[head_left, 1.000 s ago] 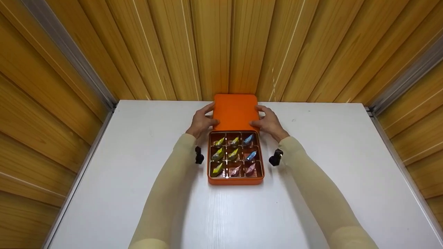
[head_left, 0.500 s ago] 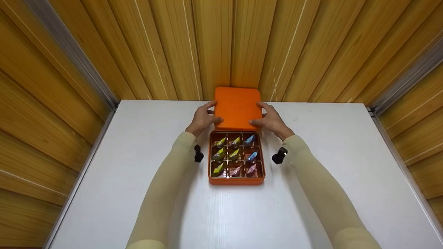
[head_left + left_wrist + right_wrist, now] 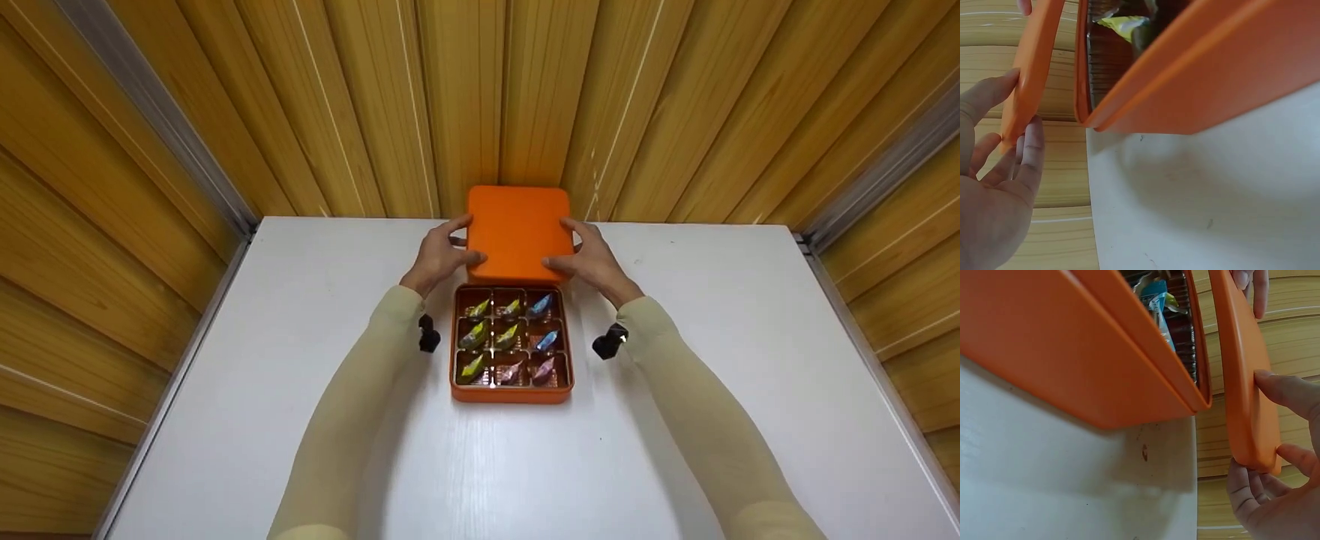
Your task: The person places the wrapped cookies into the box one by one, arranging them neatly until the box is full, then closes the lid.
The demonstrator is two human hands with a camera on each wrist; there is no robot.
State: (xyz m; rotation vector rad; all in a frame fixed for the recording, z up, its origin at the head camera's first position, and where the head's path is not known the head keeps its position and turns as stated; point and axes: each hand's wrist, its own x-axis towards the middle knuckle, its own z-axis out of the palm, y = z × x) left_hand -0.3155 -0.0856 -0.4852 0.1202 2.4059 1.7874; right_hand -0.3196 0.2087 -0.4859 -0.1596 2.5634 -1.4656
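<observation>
An orange square lid point(image 3: 520, 232) is held just behind the open orange tin point(image 3: 513, 394), its top face up. My left hand point(image 3: 438, 259) grips the lid's left side, thumb on top and fingers around the edge. On the opposite side my right hand point(image 3: 597, 264) grips it the same way. In the right wrist view, the lid point(image 3: 1241, 377) stands apart from the tin's rim point(image 3: 1203, 382). Compartments inside the tin hold wrapped candies: several yellow-green ones point(image 3: 472, 335), blue ones point(image 3: 547, 340) at the right and pink ones point(image 3: 544, 369) at the front.
The tin stands on a white table point(image 3: 300, 420) whose far edge meets a wood-look panel wall point(image 3: 345, 112). Similar panels flank the table on both sides, with grey metal rails point(image 3: 150, 90) at the corners. Black wrist cameras point(image 3: 429, 334) hang beside the tin.
Both hands have raised the lid from behind the tin and shifted it slightly right; it looks larger and a narrow gap shows before the tin. The tin and candies stay in place.
</observation>
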